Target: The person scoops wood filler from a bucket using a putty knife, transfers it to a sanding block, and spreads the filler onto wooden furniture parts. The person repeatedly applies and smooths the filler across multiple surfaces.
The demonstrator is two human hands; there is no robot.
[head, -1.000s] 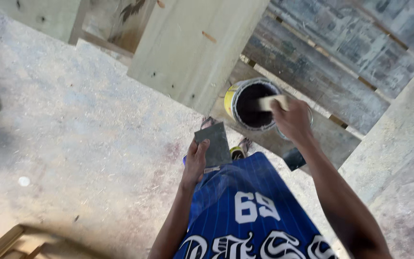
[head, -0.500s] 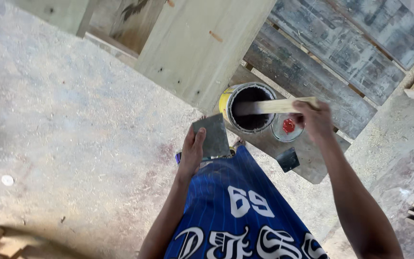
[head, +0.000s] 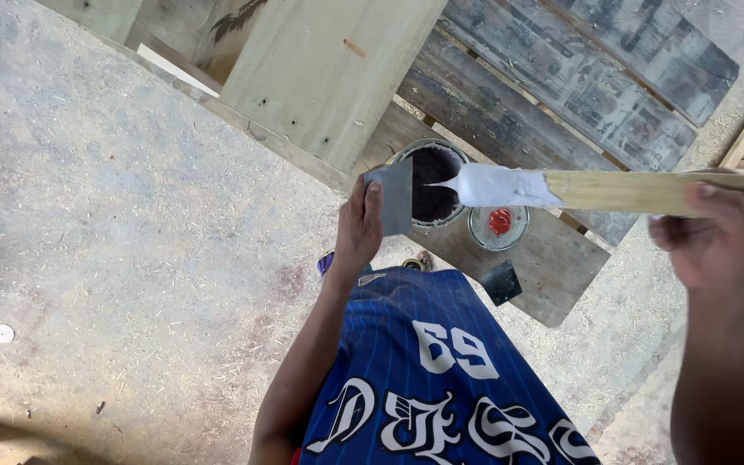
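My right hand (head: 725, 237) grips a long flat wooden stick (head: 639, 191) held level, and its far end carries a thick lump of white filler paste (head: 501, 186). My left hand (head: 359, 228) holds a grey flat scraper blade (head: 396, 196) upright, just left of the paste. Below and between them stands an open round can (head: 430, 182) with a dark inside, resting on a wooden plank (head: 553, 263). The paste end of the stick hangs above the can's right rim.
A small clear lid with a red blob (head: 499, 226) lies right of the can. A dark scraper (head: 502, 282) rests on the plank. Pale wooden boards (head: 320, 77) and grey pallet slats (head: 579, 82) lie beyond. Sawdust covers the concrete floor (head: 114, 241).
My right hand pulled the stick out of the can and lifted it toward me, loaded with white paste. My left hand raised the scraper blade up beside the can.
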